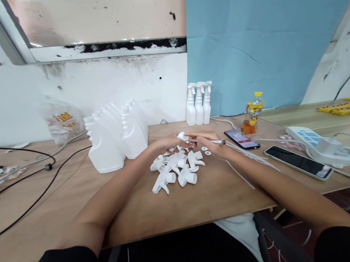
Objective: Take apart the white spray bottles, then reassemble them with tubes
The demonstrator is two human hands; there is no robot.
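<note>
Above a pile of white trigger spray heads [170, 164], my left hand [170, 142] is closed on one spray head [183, 137], its round collar turned up toward my right hand. In my right hand [209, 137], the fingers are closed around a slim pen-like tool [219, 141] with a shiny metal shaft. The shaft points left at the collar; whether its tip is inside cannot be made out. Small white ring washers [207, 153] lie on the table just below my right hand. My fingers partly hide the held spray head.
White bottles without tops [107, 149] stand in rows behind my left forearm. Three bottles with spray heads [198, 108] stand by the wall. To the right are a tablet [241, 138], a drink bottle [253, 112], a phone [297, 161], a power strip [320, 146] and cables.
</note>
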